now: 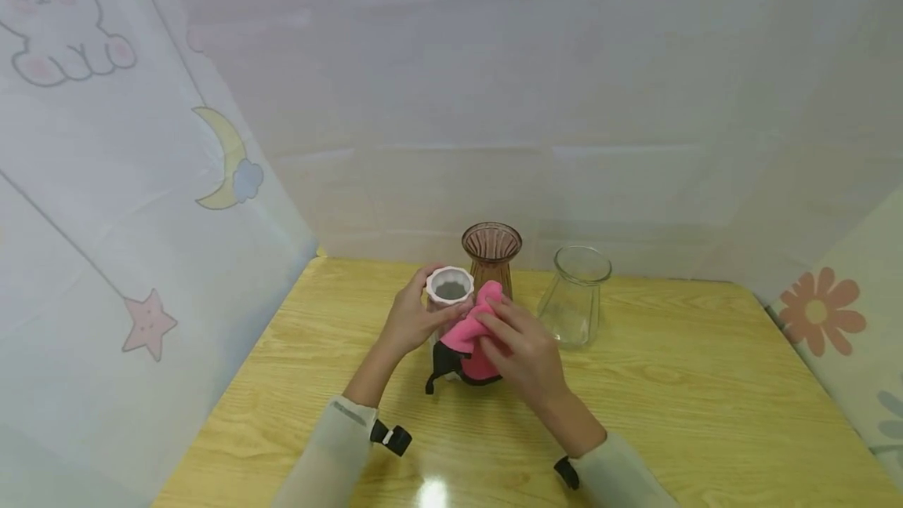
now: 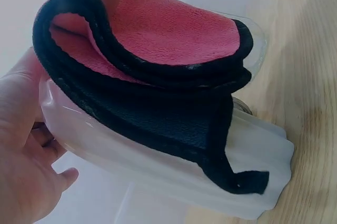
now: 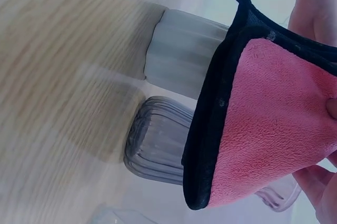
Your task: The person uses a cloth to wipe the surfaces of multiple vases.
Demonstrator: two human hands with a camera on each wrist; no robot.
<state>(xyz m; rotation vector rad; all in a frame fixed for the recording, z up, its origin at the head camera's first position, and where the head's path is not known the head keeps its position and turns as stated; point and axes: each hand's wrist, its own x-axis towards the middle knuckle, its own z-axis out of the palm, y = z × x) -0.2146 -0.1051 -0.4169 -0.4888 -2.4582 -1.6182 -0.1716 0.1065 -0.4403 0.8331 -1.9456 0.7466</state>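
A white vase (image 1: pixel 451 301) with a scalloped rim stands upright, its base at the tabletop in the right wrist view. My left hand (image 1: pixel 412 316) grips it just below the rim, thumb across the near side and fingers round the far side. In my right hand (image 1: pixel 527 350) is a pink cloth (image 1: pixel 462 333) with black edging and a small black loop. The cloth, folded over on itself, lies against the vase's side and covers much of it in the left wrist view. My right fingers pinch the cloth near its top.
Just behind the white vase stands a brownish ribbed glass vase (image 1: pixel 491 248) with a flared mouth. Further right is a clear glass vase (image 1: pixel 573 308). All are on a wooden table (image 1: pixel 705 398), with a pale wall sheet (image 1: pixel 437 100) along its back edge.
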